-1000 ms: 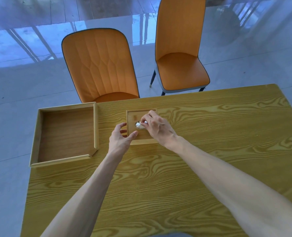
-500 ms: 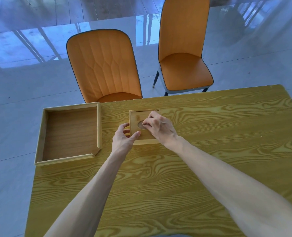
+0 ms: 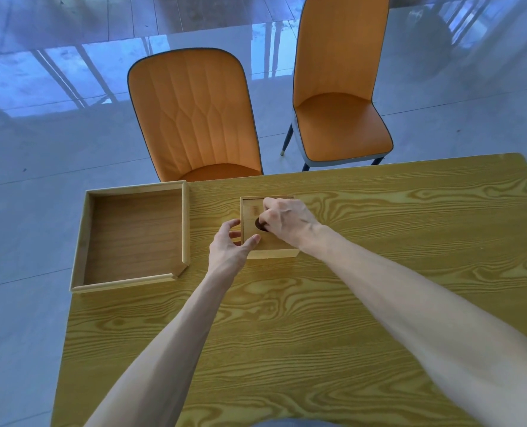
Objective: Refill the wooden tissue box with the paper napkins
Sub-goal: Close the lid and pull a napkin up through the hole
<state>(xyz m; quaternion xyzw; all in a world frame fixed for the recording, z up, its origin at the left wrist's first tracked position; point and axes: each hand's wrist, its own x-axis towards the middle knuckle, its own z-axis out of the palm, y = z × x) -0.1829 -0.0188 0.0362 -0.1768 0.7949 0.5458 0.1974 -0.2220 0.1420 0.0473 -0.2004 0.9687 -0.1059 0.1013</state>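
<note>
A small square wooden tissue box [image 3: 251, 214] stands on the yellow wooden table [image 3: 317, 318], near its far edge. Its lid has a dark oval hole at the middle. My right hand [image 3: 286, 221] lies on the lid with the fingertips curled into that hole. My left hand [image 3: 229, 249] holds the box by its left side, thumb on the front left corner. No white napkin shows in the hole, and no loose napkins are in view.
A shallow wooden tray [image 3: 183, 229] with nothing in it lies at the table's far left corner, overhanging the edge. Two orange chairs stand beyond the table, one [image 3: 194, 118] tucked close, the other [image 3: 339, 81] further right. The floor is glossy grey tile.
One second ago a bit of white napkin showed in the lid hole under my right fingers; now the hole is dark. Both hands have stayed on the box.
</note>
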